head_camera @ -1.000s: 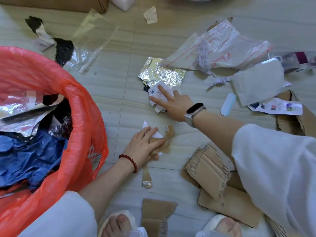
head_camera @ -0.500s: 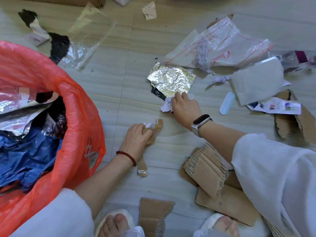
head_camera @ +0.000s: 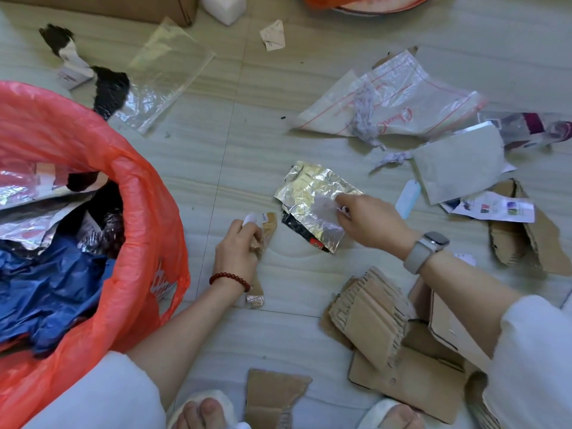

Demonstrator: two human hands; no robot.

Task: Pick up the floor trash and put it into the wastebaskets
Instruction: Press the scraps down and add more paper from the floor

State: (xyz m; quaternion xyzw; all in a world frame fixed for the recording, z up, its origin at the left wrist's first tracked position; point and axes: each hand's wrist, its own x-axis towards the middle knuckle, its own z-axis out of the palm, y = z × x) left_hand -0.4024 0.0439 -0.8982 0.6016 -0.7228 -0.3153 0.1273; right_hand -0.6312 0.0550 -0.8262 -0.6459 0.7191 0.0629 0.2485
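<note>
Pale tiled floor (head_camera: 278, 305) w/ litter all round. Left hand (head_camera: 238, 252) fingers curled on small brown card and white paper scraps (head_camera: 267, 227), freeing right hand (head_camera: 368, 224) to pinch crumpled silver foil wrapper (head_camera: 309, 205) at 12 o'clock. Red-orange plastic bin bag (head_camera: 136, 212) open at 9, within reach for dropping.

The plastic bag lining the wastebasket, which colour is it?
Orange-red; the plastic bag shows best in the head view, on the left.
</note>
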